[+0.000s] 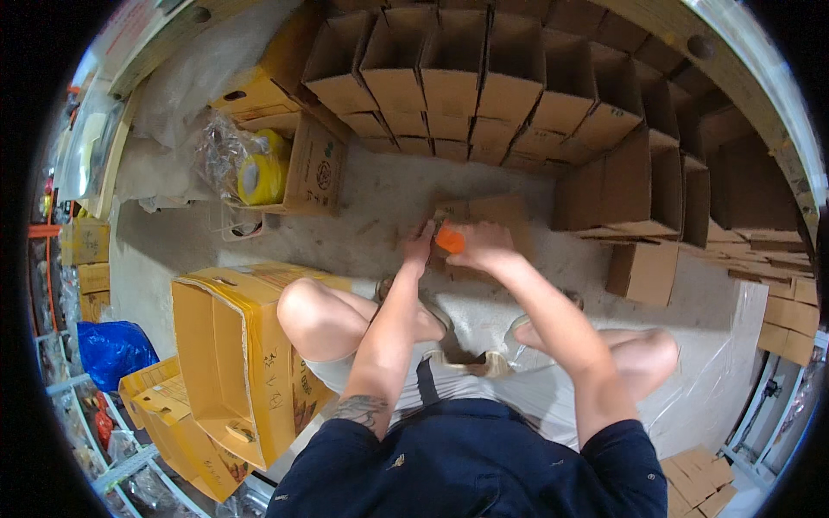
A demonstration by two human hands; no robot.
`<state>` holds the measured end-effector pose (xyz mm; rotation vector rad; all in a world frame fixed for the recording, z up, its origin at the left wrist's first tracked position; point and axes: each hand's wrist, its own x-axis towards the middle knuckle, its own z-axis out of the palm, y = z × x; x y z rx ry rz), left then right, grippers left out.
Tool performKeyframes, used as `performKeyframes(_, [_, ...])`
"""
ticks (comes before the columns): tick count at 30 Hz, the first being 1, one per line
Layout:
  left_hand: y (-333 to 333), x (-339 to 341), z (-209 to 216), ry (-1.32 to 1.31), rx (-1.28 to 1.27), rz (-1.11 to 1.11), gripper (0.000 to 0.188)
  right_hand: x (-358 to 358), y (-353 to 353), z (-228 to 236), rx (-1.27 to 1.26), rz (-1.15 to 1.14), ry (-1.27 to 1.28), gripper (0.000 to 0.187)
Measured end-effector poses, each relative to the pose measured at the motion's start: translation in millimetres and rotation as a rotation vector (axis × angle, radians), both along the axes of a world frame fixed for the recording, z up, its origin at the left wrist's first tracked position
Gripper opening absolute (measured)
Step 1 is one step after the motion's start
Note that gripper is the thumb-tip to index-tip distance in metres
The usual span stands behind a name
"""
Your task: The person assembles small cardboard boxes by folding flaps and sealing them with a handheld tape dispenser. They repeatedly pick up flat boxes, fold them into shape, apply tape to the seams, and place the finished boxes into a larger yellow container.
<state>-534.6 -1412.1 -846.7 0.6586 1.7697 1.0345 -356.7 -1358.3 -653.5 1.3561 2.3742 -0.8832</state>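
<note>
A small cardboard box lies on the floor in front of me, between my feet and the stacked cartons. My right hand is closed around an orange tool that looks like a tape dispenser, held over the near left part of the box. Close beside it on the left, my left hand rests on the box with its fingers stretched out and seen edge-on. Its fingertips come close to the orange tool; whether they touch it, I cannot tell. My hands hide part of the box top.
Rows of open-topped cartons stand at the back and right. A carton with a yellow tape roll is at the back left. Large yellow boxes stand by my left knee, near a blue bag. One small carton sits at the right.
</note>
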Motion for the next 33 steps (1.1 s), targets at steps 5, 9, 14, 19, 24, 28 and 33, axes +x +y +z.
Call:
performKeyframes(5, [-0.4, 8.9, 1.6, -0.066, 0.045, 0.02, 0.06, 74.4, -18.2, 10.3, -0.022, 0.068, -0.021, 0.061])
performKeyframes(9, [-2.5, 12.6, 2.4, 0.096, 0.091, 0.001, 0.059, 142.9, -37.6, 6.0, 0.024, 0.011, -0.169, 0.059])
performKeyframes(14, [-2.0, 11.5, 4.3, 0.265, 0.199, -0.069, 0.049, 168.7, -47.4, 1.5, 0.051, 0.028, -0.154, 0.06])
performKeyframes(19, [0.4, 12.0, -2.8, 0.278, 0.146, -0.071, 0.045, 172.7, -46.9, -13.7, -0.012, -0.018, -0.177, 0.07])
performKeyframes(24, [-1.6, 20.9, -7.2, 0.461, 0.171, -0.089, 0.049, 132.1, -30.9, -62.2, 0.047, -0.04, -0.047, 0.066])
performKeyframes(28, [-2.8, 19.4, 3.5, 0.312, 0.054, -0.207, 0.058, 131.6, -9.4, -80.2, -0.121, -0.07, -0.041, 0.063])
performKeyframes(33, [-0.4, 8.0, 16.6, 0.221, -0.085, -0.276, 0.076, 131.2, -12.2, -126.6, 0.027, -0.251, -0.139, 0.08])
